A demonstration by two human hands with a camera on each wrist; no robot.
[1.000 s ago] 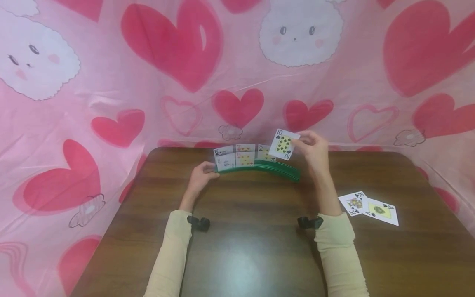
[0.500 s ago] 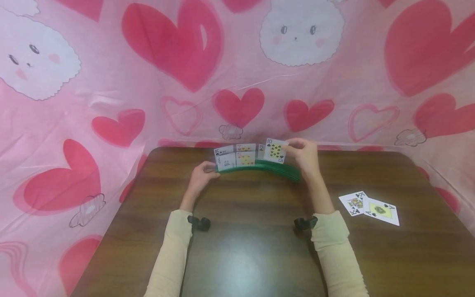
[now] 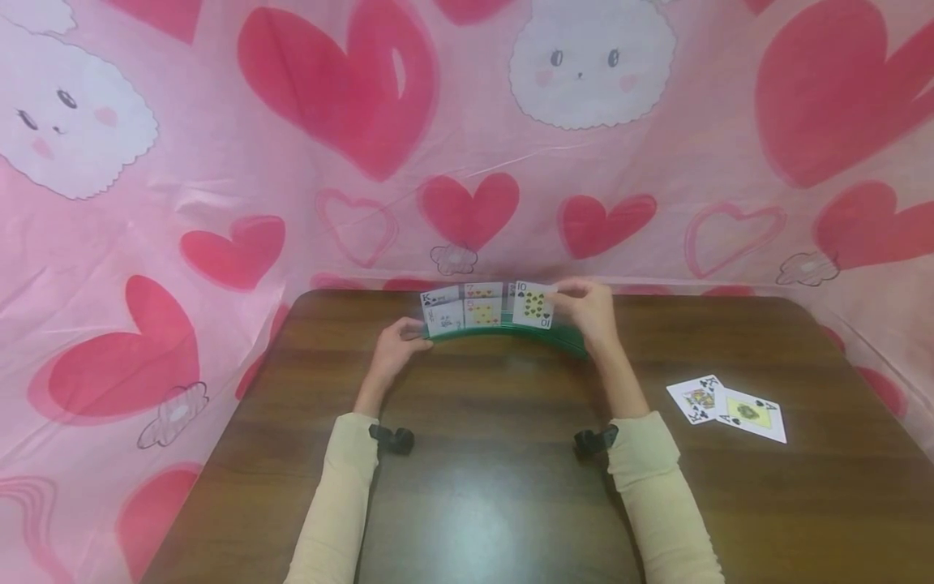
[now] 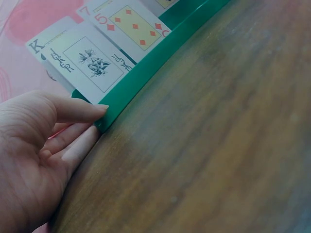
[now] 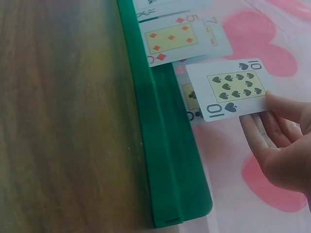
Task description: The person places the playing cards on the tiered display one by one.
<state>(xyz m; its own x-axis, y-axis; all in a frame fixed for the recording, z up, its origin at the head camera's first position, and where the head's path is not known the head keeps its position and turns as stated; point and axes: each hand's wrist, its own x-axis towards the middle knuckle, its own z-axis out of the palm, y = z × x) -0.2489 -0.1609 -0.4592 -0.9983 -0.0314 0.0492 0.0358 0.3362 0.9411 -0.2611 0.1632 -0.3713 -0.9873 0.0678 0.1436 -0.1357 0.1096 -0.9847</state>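
Near open end of rack (image 5: 165,160), right hand (image 3: 593,311) edge-grips spade ten (image 5: 232,89)

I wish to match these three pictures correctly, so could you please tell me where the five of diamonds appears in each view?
Head: the five of diamonds is near the picture's centre, directly right of the joker.
Left wrist: the five of diamonds is near the top edge, left of centre.
Right wrist: the five of diamonds is in the upper part, right of centre.
Shared landmark: the green card holder, visible in all three.
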